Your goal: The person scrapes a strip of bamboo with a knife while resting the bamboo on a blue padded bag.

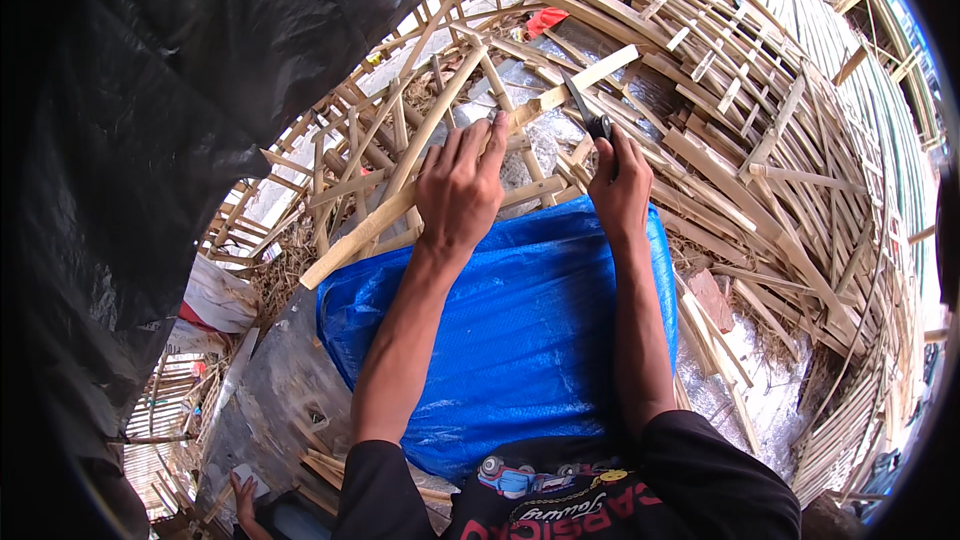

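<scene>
A long, pale bamboo strip (358,236) slants from lower left to upper right in front of me, crossing above the edge of a blue plastic sheet over my lap. My left hand (462,180) is closed around its middle, with the index finger stretched along it. In my right hand (622,180) is a knife (578,100) with a dark handle, the fingers wrapped round it. The knife's curved blade lies against the strip's upper right part, beyond my left hand. Part of the handle is hidden by my fingers.
The blue sheet (500,340) covers my lap. Stacked bamboo strips (790,180) fill the right side, and a bamboo frame (400,120) stands ahead. Black plastic sheeting (130,140) hangs at left. Another person's hand (243,492) shows at lower left.
</scene>
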A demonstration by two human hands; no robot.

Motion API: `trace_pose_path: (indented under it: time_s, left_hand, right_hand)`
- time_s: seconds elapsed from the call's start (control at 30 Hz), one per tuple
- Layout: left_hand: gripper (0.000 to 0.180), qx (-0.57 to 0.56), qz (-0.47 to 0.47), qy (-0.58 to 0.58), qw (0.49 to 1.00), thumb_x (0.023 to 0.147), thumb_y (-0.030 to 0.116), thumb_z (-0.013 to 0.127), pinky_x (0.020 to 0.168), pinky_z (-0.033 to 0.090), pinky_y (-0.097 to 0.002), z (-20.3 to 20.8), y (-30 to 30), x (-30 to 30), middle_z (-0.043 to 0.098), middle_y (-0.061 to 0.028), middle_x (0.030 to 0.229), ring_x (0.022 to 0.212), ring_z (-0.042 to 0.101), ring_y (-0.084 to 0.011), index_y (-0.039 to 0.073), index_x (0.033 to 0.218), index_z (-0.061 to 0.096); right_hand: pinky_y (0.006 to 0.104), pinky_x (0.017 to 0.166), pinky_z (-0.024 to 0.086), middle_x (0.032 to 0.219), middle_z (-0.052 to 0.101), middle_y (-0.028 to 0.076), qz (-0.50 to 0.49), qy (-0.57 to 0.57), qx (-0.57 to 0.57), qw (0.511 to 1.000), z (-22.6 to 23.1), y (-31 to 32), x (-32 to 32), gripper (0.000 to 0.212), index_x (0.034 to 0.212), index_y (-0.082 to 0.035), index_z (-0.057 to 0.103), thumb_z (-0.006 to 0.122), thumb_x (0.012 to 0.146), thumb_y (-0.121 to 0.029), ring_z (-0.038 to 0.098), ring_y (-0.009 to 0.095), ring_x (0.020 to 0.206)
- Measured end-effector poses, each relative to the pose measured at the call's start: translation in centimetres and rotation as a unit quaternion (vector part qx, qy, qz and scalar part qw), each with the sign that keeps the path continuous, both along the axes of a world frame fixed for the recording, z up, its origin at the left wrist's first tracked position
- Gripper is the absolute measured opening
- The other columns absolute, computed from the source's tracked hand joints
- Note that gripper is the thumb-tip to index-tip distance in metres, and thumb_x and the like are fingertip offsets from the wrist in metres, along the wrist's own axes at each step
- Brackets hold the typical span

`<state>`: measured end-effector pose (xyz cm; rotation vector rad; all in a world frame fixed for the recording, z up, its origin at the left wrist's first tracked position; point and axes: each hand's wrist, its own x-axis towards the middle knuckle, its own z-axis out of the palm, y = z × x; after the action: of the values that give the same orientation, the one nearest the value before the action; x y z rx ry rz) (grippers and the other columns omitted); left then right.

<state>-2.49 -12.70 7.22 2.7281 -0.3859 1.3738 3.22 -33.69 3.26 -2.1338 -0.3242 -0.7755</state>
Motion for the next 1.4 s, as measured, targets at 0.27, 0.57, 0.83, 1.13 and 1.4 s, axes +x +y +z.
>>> trace_pose_path:
  time_s: [0.27, 0.57, 0.83, 1.13, 1.4]
  left_hand:
    - [0.037, -0.046, 0.010, 0.039, 0.998, 0.084, 0.004, 0.071, 0.076, 0.053, -0.0378, 0.6, -0.5, -1.7, 0.070, -0.0077, 0.099, 0.088, 0.068, -0.0256, 0.007, 0.121, 0.072]
    - [0.037, -0.121, 0.016, 0.006, 0.992, 0.083, 0.000, 0.072, 0.075, 0.054, -0.0394, -0.2, 0.7, 0.1, 0.069, -0.0092, 0.098, 0.087, 0.069, -0.0290, 0.007, 0.120, 0.073]
    - [0.043, -0.150, -0.006, 0.047, 0.988, 0.087, 0.005, 0.069, 0.078, 0.054, -0.0418, 0.1, 0.2, -0.4, 0.068, -0.0118, 0.103, 0.092, 0.068, -0.0328, 0.006, 0.129, 0.065]
    - [0.034, -0.148, 0.059, 0.097, 0.982, 0.093, 0.030, 0.071, 0.070, 0.053, -0.0435, -0.2, -0.4, -0.2, 0.068, -0.0120, 0.099, 0.083, 0.069, -0.0341, 0.003, 0.113, 0.067]
    - [0.031, -0.125, 0.059, 0.079, 0.987, 0.093, 0.032, 0.071, 0.069, 0.054, -0.0419, 0.1, -0.2, -0.2, 0.069, -0.0106, 0.095, 0.083, 0.070, -0.0325, 0.004, 0.107, 0.068]
  right_hand:
    - [0.0397, 0.066, 0.052, 0.083, 0.070, 0.019, -0.086, 0.085, 0.108, 0.987, -1.7, -3.2, 2.9, 0.029, 0.118, 0.004, 0.068, 0.057, 0.103, -0.019, 0.067, 0.026, 0.070]
    - [0.0348, 0.063, 0.050, 0.087, 0.070, 0.018, -0.031, 0.029, 0.098, 0.994, -0.5, -4.9, 1.6, 0.028, 0.120, 0.005, 0.068, 0.059, 0.103, -0.016, 0.065, 0.021, 0.069]
    - [0.0433, 0.073, 0.054, 0.097, 0.069, 0.024, 0.084, -0.011, 0.029, 0.996, 2.4, 1.2, -1.4, 0.033, 0.123, 0.005, 0.065, 0.067, 0.097, -0.015, 0.069, 0.041, 0.083]
    - [0.0447, 0.070, 0.053, 0.094, 0.069, 0.021, 0.060, 0.042, 0.003, 0.997, 1.5, 1.6, -1.4, 0.032, 0.122, 0.001, 0.068, 0.066, 0.098, -0.019, 0.068, 0.040, 0.079]
    - [0.0458, 0.068, 0.052, 0.094, 0.068, 0.020, 0.032, 0.036, -0.001, 0.999, 1.2, 1.7, -1.4, 0.032, 0.123, 0.000, 0.067, 0.064, 0.099, -0.020, 0.067, 0.040, 0.078]
